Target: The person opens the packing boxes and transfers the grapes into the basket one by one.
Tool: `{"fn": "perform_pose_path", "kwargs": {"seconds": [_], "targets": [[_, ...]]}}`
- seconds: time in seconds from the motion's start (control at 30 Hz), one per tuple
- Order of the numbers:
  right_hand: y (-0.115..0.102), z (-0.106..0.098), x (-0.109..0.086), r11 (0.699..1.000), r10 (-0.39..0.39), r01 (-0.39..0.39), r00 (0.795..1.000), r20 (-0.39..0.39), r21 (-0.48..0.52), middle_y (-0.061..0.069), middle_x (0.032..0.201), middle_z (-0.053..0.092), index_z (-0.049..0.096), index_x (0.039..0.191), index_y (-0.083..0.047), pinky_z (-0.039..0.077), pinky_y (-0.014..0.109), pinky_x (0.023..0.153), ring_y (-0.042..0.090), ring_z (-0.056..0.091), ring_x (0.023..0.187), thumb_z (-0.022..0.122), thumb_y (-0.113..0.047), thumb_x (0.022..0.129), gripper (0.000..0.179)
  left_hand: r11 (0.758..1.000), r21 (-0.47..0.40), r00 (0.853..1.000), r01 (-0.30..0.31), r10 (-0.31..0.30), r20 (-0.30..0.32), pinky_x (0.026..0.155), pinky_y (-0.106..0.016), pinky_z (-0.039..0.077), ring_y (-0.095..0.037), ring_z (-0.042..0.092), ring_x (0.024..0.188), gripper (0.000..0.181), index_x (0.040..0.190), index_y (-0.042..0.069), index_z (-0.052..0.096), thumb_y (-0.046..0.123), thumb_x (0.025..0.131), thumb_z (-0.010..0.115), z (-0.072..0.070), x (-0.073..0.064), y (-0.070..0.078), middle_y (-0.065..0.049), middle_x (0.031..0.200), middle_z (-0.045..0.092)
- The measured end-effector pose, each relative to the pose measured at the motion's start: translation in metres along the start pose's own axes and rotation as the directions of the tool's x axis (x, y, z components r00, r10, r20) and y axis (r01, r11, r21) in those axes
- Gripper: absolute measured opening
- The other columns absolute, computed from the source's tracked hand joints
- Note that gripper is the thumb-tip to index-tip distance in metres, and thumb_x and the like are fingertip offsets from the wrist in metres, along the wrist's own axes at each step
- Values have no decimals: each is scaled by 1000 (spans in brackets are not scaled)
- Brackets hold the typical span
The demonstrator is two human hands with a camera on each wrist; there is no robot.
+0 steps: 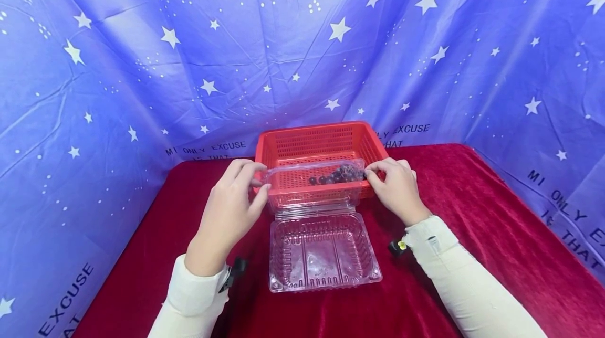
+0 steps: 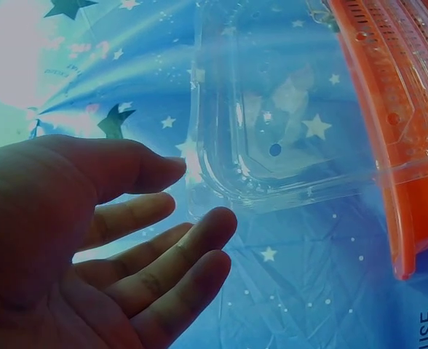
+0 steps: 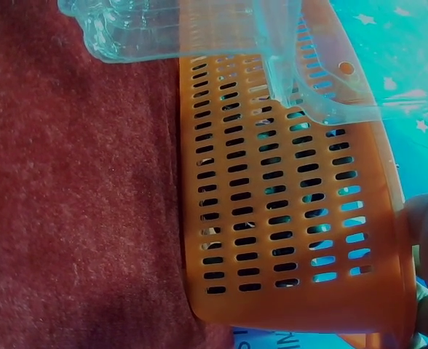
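Note:
A clear plastic clamshell box [image 1: 323, 254] lies unfolded before the red perforated basket [image 1: 314, 144]. Its raised lid [image 2: 272, 190] leans at the basket's front rim. Through the lid a bunch of dark grapes [image 1: 337, 176] shows, at the basket's right front. My left hand [image 1: 235, 191] is beside the lid's left edge; in the left wrist view its fingers are spread and relaxed, with nothing between them. At the basket's right front corner my right hand [image 1: 396, 185] pinches the right end of the bunch between thumb and fingers. The right wrist view shows only part of this hand, beside the rim.
Dark red velvet cloth [image 1: 454, 212] covers the table. Behind and at both sides hangs a blue curtain [image 1: 264, 49] with white stars and lettering. Each wrist carries a small black camera, one visible by the right sleeve [image 1: 472, 275].

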State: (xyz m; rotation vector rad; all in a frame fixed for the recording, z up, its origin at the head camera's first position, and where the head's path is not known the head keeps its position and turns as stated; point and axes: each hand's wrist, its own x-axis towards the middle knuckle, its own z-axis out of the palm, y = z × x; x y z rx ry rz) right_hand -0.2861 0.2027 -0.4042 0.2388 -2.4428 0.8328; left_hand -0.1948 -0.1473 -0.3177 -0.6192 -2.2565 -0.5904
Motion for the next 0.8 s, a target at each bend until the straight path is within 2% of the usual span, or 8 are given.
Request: {"fn": "perform_pose_path", "kwargs": {"seconds": [0.33, 0.57, 0.8], "targets": [[1, 4, -11, 1000, 11, -11, 1000, 2, 9, 2, 99, 72, 79, 94, -17, 35, 50, 79, 30, 52, 98, 72, -24, 94, 10, 1000, -4, 1000, -1, 0, -21, 66, -31, 58, -13, 70, 81, 27, 114, 6, 69, 12, 89, 76, -2, -8, 2, -9, 111, 64], [-5, 5, -4, 1000, -7, 7, 1000, 4, 15, 2, 100, 72, 79, 95, -17, 36, 52, 81, 31, 53, 100, 72, -24, 94, 10, 1000, 20, 996, -24, 26, -85, 54, -33, 53, -14, 69, 76, 24, 111, 5, 70, 14, 89, 74, -8, -5, 2, -9, 109, 66], [-5, 5, -4, 1000, 12, -12, 1000, 27, 8, 3, 101, 72, 80, 96, -16, 36, 53, 82, 31, 52, 102, 72, -25, 95, 12, 999, 46, 994, -8, 13, -105, 48, -34, 47, -16, 69, 75, 23, 110, 7, 71, 17, 89, 72, -9, -3, 0, -7, 107, 67]]}}
